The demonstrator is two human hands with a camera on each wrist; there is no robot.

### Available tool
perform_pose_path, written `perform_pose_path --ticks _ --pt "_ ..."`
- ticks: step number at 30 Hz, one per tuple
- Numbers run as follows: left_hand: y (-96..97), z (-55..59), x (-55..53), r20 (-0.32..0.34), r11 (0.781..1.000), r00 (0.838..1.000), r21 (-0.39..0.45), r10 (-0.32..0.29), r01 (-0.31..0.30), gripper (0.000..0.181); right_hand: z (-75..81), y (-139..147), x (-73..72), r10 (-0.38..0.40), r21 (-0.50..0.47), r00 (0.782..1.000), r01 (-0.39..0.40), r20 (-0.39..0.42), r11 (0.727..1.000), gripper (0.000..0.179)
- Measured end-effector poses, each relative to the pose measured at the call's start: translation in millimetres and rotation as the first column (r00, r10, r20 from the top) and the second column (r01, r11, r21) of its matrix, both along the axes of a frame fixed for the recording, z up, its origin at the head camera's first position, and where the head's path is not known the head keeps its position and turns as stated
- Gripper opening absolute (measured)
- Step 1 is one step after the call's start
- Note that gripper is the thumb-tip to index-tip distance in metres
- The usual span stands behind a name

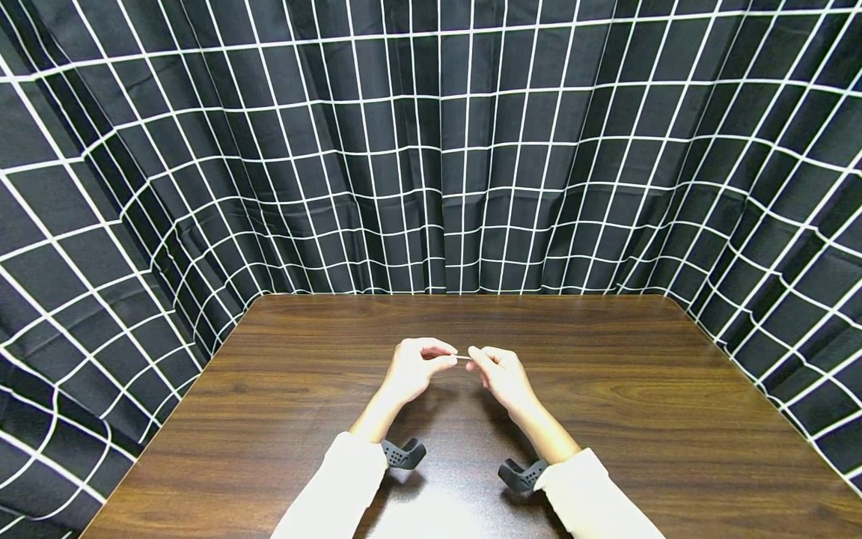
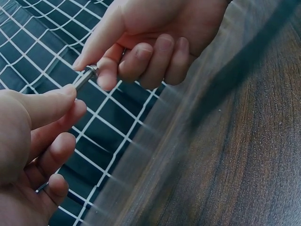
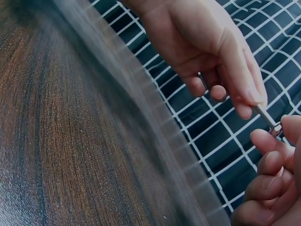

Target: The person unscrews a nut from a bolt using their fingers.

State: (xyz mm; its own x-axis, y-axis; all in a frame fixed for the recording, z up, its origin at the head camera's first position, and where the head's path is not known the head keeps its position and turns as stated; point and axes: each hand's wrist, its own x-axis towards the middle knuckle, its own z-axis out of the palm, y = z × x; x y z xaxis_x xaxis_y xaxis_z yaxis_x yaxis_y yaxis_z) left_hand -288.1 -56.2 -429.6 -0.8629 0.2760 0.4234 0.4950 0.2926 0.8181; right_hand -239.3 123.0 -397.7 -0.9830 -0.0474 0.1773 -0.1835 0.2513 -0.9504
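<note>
Your left grip [image 1: 412, 370] pinches the metal rod [image 2: 83, 81], nearly closed; your right grip [image 1: 501, 374] likewise pinches its wider end [image 2: 93, 70].

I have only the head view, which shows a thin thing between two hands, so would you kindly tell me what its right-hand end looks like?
Observer: The wrist views show a metal rod with a wider piece at that end; I can't tell whether that piece is separate.
Operator: Thank you. How does the right hand meet it?
Observer: It pinches the wider piece between thumb and index finger.
Operator: And are all the fingers of the left hand on the rod?
Observer: No, the left wrist view shows its two lowest fingers clear of it.
</note>
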Motion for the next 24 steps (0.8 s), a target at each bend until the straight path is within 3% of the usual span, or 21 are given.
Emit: perform_pose_path --ticks 14,20,24 --pt "-1.7 -2.5 -2.6 -0.013 1.000 1.000 0.002 0.015 -0.015 0.011 2.2 0.0 -0.1 0.015 -0.061 1.000 -0.015 0.005 0.998 0.020" --pt "-3.0 -1.4 -2.8 -0.017 1.000 1.000 0.001 0.014 -0.014 0.011 -16.8 3.5 -13.0 0.012 -0.152 0.999 -0.006 0.039 0.988 0.018" --pt "-3.4 -0.3 -2.5 -0.014 1.000 1.000 -0.010 0.019 -0.019 0.011 -28.0 4.4 -18.8 0.013 -0.176 1.000 -0.010 0.011 0.984 0.018"
